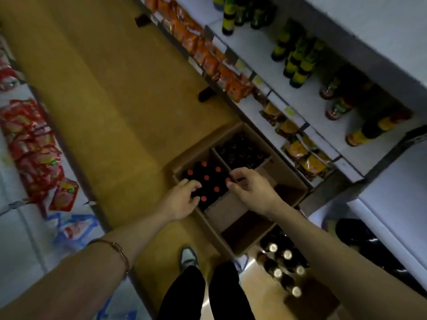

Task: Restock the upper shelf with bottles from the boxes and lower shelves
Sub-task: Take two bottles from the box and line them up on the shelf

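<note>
matt cardboard box (pixel 198 218); glossy foil packets (pixel 34 144); glossy dark bottles (pixel 208 183)

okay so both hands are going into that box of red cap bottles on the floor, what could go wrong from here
1. The red-capped bottles stand tightly packed in the cardboard box; with the left hand and right hand each reaching for one, a one-handed grip on a cap or neck could slip.
2. Loose silver-capped bottles stand on the floor by the person's foot; a step back or sideways could knock them over.
</note>
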Demonstrator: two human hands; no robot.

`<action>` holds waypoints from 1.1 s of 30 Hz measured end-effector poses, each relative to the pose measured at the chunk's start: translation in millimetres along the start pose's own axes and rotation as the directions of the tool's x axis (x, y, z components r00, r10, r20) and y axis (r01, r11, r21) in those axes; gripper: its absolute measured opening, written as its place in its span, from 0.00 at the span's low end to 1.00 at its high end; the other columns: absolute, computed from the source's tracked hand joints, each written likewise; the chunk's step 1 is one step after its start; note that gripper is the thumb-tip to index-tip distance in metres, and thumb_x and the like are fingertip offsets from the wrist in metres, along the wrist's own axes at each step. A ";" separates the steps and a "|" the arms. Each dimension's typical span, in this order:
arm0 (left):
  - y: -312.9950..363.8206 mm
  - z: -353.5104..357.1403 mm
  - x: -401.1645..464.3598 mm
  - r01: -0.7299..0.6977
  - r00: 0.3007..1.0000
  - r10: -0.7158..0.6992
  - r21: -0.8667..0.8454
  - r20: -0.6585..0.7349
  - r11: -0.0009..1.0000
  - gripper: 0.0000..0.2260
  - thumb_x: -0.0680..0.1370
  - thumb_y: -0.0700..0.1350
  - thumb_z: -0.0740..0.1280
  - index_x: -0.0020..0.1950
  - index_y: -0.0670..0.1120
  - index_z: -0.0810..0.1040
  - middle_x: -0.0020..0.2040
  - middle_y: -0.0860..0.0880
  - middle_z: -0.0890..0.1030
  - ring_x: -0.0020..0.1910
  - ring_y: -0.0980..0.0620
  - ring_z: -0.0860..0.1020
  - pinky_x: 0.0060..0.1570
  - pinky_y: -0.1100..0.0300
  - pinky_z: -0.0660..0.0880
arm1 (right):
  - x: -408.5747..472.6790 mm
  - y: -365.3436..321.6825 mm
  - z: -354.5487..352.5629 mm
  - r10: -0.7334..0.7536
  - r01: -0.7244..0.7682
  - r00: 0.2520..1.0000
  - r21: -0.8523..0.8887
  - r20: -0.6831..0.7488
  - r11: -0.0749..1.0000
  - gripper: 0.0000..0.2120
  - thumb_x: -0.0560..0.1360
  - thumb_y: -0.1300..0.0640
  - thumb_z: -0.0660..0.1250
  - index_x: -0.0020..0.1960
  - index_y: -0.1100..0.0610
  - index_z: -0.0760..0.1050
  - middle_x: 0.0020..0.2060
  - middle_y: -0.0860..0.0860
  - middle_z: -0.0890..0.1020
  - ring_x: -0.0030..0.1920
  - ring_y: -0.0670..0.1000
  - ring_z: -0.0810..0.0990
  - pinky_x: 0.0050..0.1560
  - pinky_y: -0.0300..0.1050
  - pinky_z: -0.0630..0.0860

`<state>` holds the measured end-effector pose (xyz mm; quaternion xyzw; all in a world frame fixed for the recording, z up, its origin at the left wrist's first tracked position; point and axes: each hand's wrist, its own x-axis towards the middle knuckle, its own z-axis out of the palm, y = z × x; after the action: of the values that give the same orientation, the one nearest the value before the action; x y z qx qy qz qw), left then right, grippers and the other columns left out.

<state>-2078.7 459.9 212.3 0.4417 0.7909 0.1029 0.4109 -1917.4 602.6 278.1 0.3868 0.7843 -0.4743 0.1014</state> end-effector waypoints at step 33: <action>-202.2 233.8 253.0 -0.046 0.984 0.036 0.053 0.174 0.998 0.21 0.74 0.32 0.68 0.65 0.47 0.77 0.64 0.46 0.78 0.65 0.48 0.74 0.67 0.58 0.68 | 290.5 274.7 226.3 -0.018 0.063 0.980 -0.220 0.198 0.974 0.20 0.73 0.69 0.69 0.64 0.61 0.72 0.61 0.58 0.69 0.59 0.59 0.72 0.58 0.52 0.72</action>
<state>-2098.5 492.3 -185.4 0.4765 0.7457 0.0499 0.4630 -1969.0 633.7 -177.3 0.3083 0.8270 -0.4201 0.2112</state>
